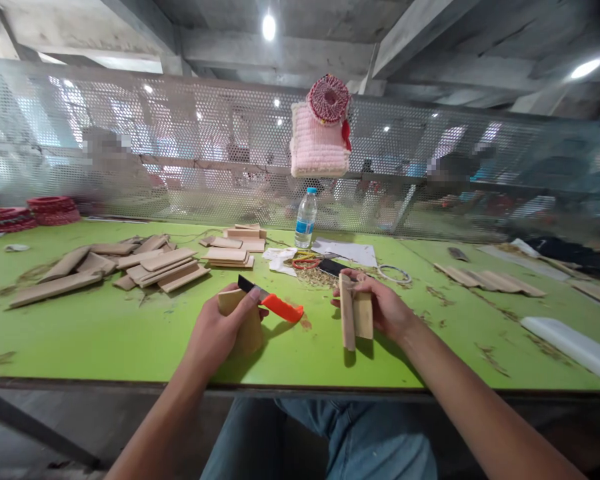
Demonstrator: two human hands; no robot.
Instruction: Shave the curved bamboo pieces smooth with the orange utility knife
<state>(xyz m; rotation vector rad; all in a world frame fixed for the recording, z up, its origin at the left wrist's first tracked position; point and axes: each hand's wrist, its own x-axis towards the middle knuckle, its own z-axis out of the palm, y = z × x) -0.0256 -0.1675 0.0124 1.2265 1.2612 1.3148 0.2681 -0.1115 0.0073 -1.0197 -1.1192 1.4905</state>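
Note:
My left hand [225, 323] is closed around a pale wooden slat [247, 333] held above the near part of the table. Under the same thumb lies a knife [283, 309] with an orange handle, its dark blade pointing to the upper left and its handle to the right. My right hand [377, 303] grips two wooden pieces [349, 320] side by side, a narrow one in front and a wider one behind. Its fingers curl behind them near a dark phone [331, 267]. The hands are apart.
Piled wooden slats [155, 267] cover the left of the green table [130, 347]. A water bottle [306, 219] stands at the back, near white papers [347, 252] and wood shavings. Several slats [490, 279] and a white roll-like object [570, 347] lie right. A perforated screen [220, 160] rises behind.

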